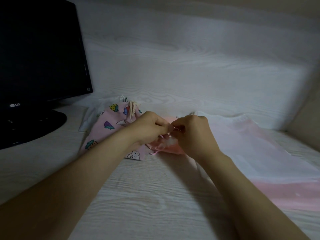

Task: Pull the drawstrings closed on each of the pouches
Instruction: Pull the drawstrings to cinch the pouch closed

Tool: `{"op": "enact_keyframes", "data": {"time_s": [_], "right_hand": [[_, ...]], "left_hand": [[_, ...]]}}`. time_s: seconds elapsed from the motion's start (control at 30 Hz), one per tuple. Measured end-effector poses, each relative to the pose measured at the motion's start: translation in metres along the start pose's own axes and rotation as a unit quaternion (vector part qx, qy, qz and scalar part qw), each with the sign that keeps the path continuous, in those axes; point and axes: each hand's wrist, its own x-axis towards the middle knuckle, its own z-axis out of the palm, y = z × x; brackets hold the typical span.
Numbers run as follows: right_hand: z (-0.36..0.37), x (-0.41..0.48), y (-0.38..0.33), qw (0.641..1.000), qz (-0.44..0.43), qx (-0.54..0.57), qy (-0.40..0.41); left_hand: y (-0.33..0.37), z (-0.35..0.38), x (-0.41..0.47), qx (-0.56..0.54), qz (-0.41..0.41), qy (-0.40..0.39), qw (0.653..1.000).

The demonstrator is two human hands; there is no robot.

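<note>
- The left hand (152, 127) sits just left of the frame's centre. Its fingers are curled in, and thumb and fingertips pinch the top of the small pink pouch (166, 148).
- The right hand (194, 134) meets it from the right, knuckles up. Its fingers are curled too, pinching the same bunched edge, and the two sets of fingertips almost touch. Whether either hand holds cord or only fabric cannot be told.
- The small pink pouch lies crumpled on the table at centre frame, below and between the hands, with its mouth lifted toward the fingers.
- A pink drawstring (154, 153) trails from the pouch's lower left edge onto the table.
- Left of the hands lies the patterned pouch (110, 118), pink with fruit and bunny prints, lying flat and partly under the left wrist.
- Its upper end looks gathered, and a cream drawstring (132, 110) hangs across it.
- A white pouch (90, 116) shows from beneath the patterned pouch's left side.
- A large sheer pouch (259, 149), white over pink, spreads from behind the right hand toward the lower right of the frame.
- All of these rest on a white woodgrain table (147, 196), with a matching back panel (190, 58) across the top of the frame.
- A dark monitor (39, 54) fills the upper left, and its round base (39, 129) stands on the table at the left edge.
</note>
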Motion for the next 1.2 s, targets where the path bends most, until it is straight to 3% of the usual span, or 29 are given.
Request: {"op": "enact_keyframes", "data": {"time_s": [0.17, 0.3, 0.4, 0.57, 0.7, 0.9, 1.03, 1.2], "right_hand": [[0.005, 0.004, 0.001, 0.994, -0.03, -0.104, -0.025], [0.005, 0.004, 0.005, 0.992, -0.059, -0.111, -0.026], [0.003, 0.003, 0.006, 0.995, -0.06, -0.071, -0.04], [-0.006, 0.001, -0.002, 0.991, 0.055, 0.109, -0.051], [-0.011, 0.003, 0.006, 0.932, 0.2, 0.289, -0.088], [-0.011, 0.002, 0.01, 0.847, 0.314, 0.408, -0.136], [-0.009, 0.001, 0.011, 0.819, 0.343, 0.443, -0.127], [-0.004, 0.0, 0.018, 0.813, 0.348, 0.449, -0.127]], "left_hand": [[0.0, 0.006, 0.004, -0.043, -0.03, 0.005, 0.999], [0.003, 0.009, 0.005, -0.084, -0.045, 0.015, 0.995], [0.007, 0.005, 0.002, -0.099, -0.051, 0.027, 0.993], [0.004, -0.007, -0.002, 0.06, 0.048, 0.08, 0.994], [0.001, -0.013, 0.0, 0.145, 0.184, 0.083, 0.969], [-0.003, -0.008, 0.001, 0.162, 0.212, 0.092, 0.959], [-0.001, -0.006, -0.005, 0.121, 0.193, 0.074, 0.971], [0.001, -0.001, -0.006, 0.134, 0.209, 0.075, 0.966]]}}
